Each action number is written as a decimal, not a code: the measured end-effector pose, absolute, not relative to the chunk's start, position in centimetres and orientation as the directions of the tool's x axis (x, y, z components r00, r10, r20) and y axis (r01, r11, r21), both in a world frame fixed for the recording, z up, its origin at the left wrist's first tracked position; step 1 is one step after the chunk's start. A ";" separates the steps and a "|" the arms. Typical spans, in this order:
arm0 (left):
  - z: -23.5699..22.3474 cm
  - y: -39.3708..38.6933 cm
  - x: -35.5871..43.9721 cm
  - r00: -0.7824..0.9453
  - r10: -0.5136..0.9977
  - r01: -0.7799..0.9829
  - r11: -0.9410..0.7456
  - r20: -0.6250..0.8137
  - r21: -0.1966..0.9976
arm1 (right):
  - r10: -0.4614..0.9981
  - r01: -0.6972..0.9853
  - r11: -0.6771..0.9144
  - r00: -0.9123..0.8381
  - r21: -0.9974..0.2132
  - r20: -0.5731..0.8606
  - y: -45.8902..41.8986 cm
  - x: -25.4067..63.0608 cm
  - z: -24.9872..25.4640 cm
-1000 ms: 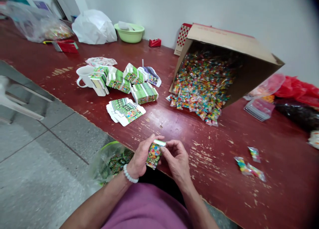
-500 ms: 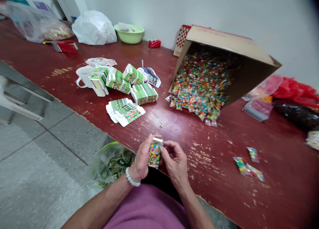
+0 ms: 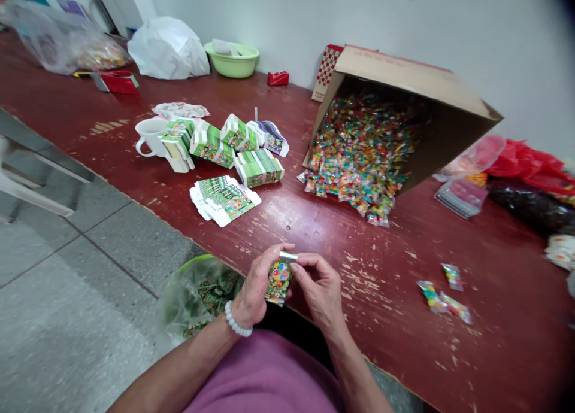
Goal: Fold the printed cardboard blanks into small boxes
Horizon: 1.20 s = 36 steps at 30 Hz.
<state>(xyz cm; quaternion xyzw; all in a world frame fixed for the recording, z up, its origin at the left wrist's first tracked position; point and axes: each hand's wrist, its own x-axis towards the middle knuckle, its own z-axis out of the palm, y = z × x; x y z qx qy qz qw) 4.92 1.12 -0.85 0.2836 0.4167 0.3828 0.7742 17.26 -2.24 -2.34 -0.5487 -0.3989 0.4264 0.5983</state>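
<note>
A small green printed carton (image 3: 278, 281) is held upright at the near edge of the red table (image 3: 314, 221). My left hand (image 3: 256, 287) wraps its left side, with a white bead bracelet on the wrist. My right hand (image 3: 317, 287) pinches the carton's top flap with fingertips. Flat green carton blanks (image 3: 224, 199) lie in a pile beyond my hands. Folded cartons (image 3: 233, 146) are stacked behind them.
A tipped cardboard box (image 3: 404, 120) spills colourful candy packets (image 3: 359, 155). Three loose packets (image 3: 442, 296) lie at the right. A white mug (image 3: 150, 136), green basin (image 3: 232, 58), white bag (image 3: 168, 48) and red bags (image 3: 534, 161) stand around. A lined green bucket (image 3: 197, 293) sits below the table edge.
My right fingers have pressed the top flap of the carton lower. Both hands stay at the same spot on the table edge.
</note>
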 end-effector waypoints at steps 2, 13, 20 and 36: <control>-0.8 1.1 4.9 0.359 0.826 -0.360 0.552 -0.435 0.752 | 0.941 -0.145 0.024 0.336 -0.989 -0.027 -2.1 17.3 -2.5; -0.1 1.6 4.5 0.372 0.811 -0.272 0.561 -0.452 0.782 | 0.972 0.100 0.182 0.136 -0.978 0.194 -2.2 18.5 -2.3; -0.4 1.6 4.5 0.374 0.848 -0.203 0.469 -0.375 0.859 | 0.978 0.159 0.108 0.160 -0.981 0.133 -2.0 18.5 -2.2; -0.6 2.1 4.1 0.393 0.831 -0.103 0.465 -0.393 0.879 | 0.983 -0.076 -0.120 0.130 -0.990 -0.129 -0.9 18.1 -1.6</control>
